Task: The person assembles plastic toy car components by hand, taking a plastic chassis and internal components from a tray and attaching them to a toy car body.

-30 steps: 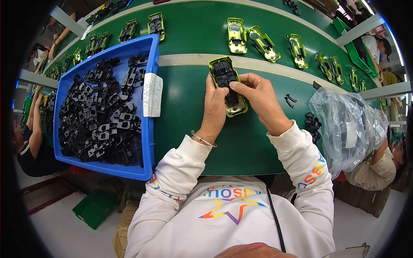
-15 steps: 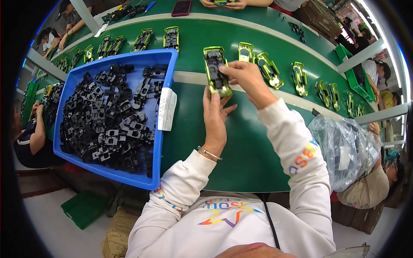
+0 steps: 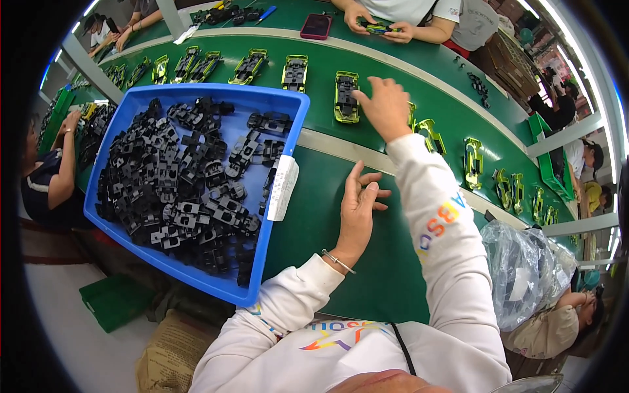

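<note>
A lime-green toy car body with a black chassis part in it [image 3: 346, 97] lies on the green bench, beyond the pale strip. Just right of it is my right hand [image 3: 386, 108], fingers spread and empty, its thumb at the car's edge; whether it touches cannot be told. My left hand [image 3: 358, 213] hovers near the strip on my side, palm turned inward, fingers apart with nothing in them. A large blue bin [image 3: 300, 124] full of loose black chassis parts [image 3: 177, 170] stands to the left. My right hand and sleeve partly cover other green car bodies [image 3: 429, 135].
More green car bodies line the bench: a row with black parts [image 3: 295, 72] leftward, others [image 3: 473, 164] rightward. Clear plastic bags [image 3: 517, 275] lie at the right. Across the bench, a person's hands [image 3: 400, 31] hold a green car; a phone [image 3: 316, 26] lies nearby.
The car body has left my hands and now lies on the bench. My right hand has opened beside it; my left has drawn back toward me. The view has shifted.
</note>
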Demonstrator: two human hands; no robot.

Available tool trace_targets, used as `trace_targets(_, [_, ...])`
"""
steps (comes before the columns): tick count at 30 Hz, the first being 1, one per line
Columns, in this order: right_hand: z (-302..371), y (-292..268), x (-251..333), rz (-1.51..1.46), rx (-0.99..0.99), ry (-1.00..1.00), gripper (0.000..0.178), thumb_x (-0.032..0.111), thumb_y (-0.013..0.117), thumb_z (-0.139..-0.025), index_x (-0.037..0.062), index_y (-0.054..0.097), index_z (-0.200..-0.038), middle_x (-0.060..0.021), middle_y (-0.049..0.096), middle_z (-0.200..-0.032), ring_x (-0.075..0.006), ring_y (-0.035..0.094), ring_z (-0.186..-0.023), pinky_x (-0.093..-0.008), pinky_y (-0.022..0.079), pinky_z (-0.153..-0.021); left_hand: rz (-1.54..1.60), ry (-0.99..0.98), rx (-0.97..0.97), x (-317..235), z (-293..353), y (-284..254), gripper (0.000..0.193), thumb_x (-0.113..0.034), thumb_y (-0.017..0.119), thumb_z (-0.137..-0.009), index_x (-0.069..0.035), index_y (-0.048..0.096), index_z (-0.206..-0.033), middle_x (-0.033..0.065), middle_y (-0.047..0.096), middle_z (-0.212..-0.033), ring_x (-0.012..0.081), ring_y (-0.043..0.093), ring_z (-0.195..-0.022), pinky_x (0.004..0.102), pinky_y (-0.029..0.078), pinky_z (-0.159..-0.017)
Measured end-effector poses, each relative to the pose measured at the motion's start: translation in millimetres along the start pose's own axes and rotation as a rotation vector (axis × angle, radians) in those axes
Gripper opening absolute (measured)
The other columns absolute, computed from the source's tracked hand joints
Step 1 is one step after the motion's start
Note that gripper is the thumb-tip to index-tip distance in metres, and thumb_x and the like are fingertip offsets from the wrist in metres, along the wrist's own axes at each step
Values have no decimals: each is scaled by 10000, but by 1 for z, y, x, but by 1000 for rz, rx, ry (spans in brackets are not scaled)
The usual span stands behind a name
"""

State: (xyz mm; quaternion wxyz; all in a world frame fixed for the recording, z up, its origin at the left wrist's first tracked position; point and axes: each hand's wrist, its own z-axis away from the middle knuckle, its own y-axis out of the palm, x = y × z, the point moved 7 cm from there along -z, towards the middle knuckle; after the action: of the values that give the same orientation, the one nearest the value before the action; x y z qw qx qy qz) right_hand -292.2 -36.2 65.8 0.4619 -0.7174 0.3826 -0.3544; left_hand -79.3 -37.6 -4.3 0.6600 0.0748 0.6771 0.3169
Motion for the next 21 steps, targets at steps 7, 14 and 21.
trace_targets(7, [50, 9, -69, 136, -18, 93, 828, 334, 783, -761, 84, 416, -1460, -187, 462, -1409, -371, 552, -1202, -528, 397, -1025, 38, 11, 2, 8, 0, 2, 517, -190, 477, -1045, -32, 312, -1509, 136, 557, -1274, 183, 650, -1001, 272, 533, -757])
trace_targets(14, [96, -43, -22, -333, 14, -84, 634, 305, 721, -845, 33, 532, -1385, -210, 529, -1325, -382, 576, -1151, -467, 466, -948, 110, 103, -113, 17, -13, -12, 591, -390, 483, -1049, -76, 291, -1512, 108, 554, -1228, 156, 606, -980, 282, 525, -801])
trace_targets(21, [111, -95, 87, -358, 115, -469, 401, 240, 718, -878, 26, 663, -1213, -167, 605, -1295, -352, 612, -1112, -403, 475, -965, 502, -256, 55, 18, -1, 6, 483, -449, 442, -1046, -93, 384, -1367, 62, 564, -1049, 163, 627, -744, 320, 531, -583])
